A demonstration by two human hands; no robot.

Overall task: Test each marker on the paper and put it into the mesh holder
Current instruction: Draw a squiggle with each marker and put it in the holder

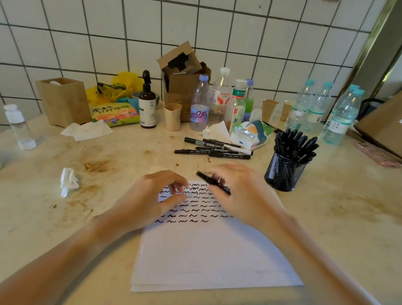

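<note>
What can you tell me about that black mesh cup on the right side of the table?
The mesh holder is a round cup of black wire mesh with a solid rim, standing upright on the stained table, right of the paper and the right hand. It is packed with black markers that fan out above its rim. Neither hand touches it. Through the mesh the marker barrels show dimly.
</note>
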